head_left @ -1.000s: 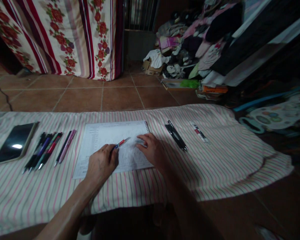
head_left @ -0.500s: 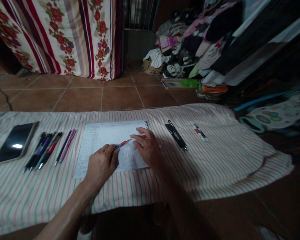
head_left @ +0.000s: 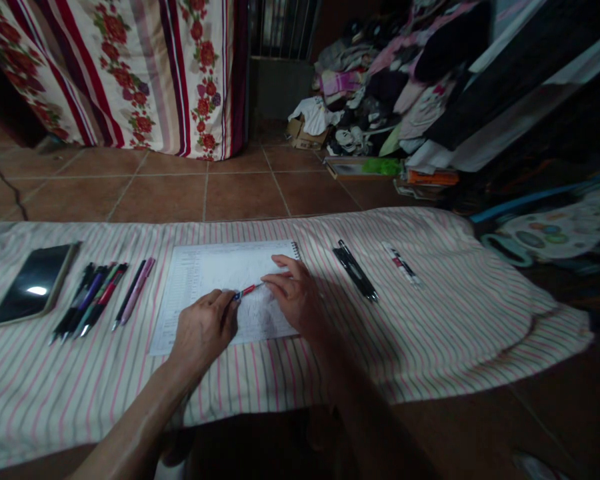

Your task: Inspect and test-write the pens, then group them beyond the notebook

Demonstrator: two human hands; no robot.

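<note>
Centrally, left hand (head_left: 203,330) grips pen (head_left: 246,291), over notebook (head_left: 215,267)

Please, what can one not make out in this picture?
Head view: the near end of the red and blue pen is hidden inside the grip of the left hand.
Head view: whether the right hand pinches the pen's far end or only touches it; its fingers cover that end.
Head view: the print on the sheet is too small and dim.

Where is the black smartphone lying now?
In the head view, the black smartphone lies far left on the striped cloth, just left of the row of pens.
</note>
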